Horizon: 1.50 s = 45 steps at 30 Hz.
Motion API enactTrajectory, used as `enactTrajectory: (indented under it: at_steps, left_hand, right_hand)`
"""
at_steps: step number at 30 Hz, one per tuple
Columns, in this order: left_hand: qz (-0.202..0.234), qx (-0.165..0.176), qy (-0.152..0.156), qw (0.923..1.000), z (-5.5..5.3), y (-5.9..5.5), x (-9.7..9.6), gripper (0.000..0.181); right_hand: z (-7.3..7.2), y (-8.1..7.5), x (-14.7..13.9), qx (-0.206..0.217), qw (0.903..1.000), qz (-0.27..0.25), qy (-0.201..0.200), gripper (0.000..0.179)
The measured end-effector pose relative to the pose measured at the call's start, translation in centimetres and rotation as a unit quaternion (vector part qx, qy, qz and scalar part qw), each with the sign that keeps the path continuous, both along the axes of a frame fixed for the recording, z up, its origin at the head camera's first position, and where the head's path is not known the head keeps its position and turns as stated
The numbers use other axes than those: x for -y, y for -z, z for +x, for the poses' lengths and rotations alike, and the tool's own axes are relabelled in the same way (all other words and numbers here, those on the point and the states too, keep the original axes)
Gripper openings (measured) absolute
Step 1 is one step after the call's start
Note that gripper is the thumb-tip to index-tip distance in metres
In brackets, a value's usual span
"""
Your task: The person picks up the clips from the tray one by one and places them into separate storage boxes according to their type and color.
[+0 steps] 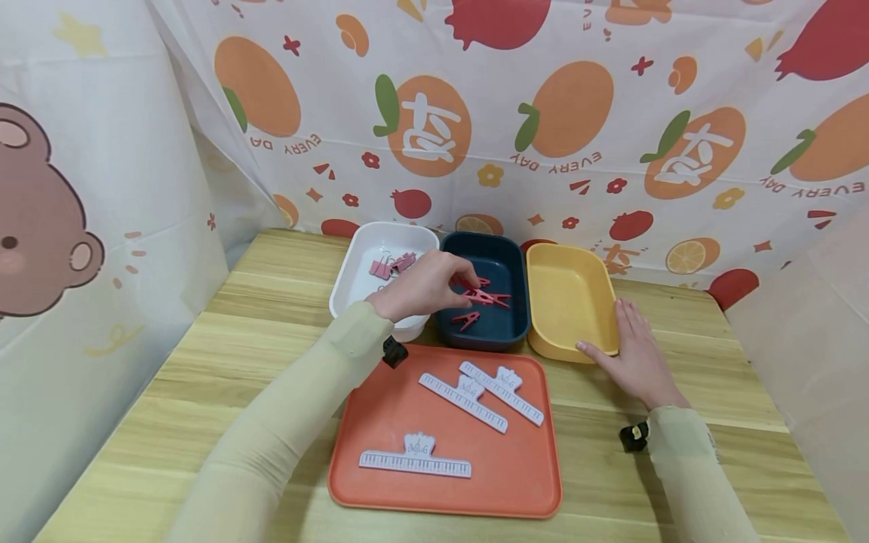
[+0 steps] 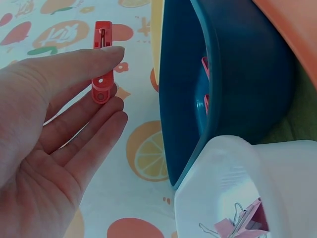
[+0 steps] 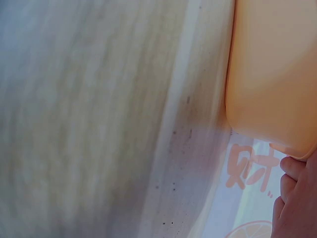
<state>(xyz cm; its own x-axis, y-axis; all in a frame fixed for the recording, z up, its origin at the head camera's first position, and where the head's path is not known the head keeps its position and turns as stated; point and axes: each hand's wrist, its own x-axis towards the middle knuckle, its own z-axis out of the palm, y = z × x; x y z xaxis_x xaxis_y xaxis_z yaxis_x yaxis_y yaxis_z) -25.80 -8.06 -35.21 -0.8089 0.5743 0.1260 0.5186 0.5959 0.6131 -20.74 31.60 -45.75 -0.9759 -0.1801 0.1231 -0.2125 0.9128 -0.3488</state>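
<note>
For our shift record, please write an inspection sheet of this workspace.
Surface: pale wood-grain table with orange rectangular tray.
Job's things: red clothespins in a dark blue rectangular tub; pink wire-handled binder clips in a white rectangular tub; three white piano-printed clips on the tray.
Clutter: nothing seen.
Hands: left hand pinches one red clothespin; right hand touches a yellow rectangular tub.
Cables: nothing seen.
Surroundings: white fruit-printed cloth behind.
</note>
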Motion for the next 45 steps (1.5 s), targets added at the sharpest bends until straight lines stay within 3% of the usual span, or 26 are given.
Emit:
enactTrajectory:
  at_steps: [19,30,45]
  left_hand:
    - [0.015,0.009,-0.011,0.9998,-1.6,-0.6,0.0,0.026]
    - [0.025,0.025,-0.037,0.9987,-2.8,0.0,0.3,0.027]
    - [0.001,0.025,-0.084,0.9962,-5.0,0.7,-0.2,0.023]
  right_hand:
    - [-0.2,0.1,-0.1,0.000,1.0000,0.002,-0.001,0.112]
    - [-0.1,-0.1,0.0,0.001,1.0000,0.003,-0.001,0.111]
    - [0.0,0.0,0.1,0.001,1.0000,-0.001,0.001,0.111]
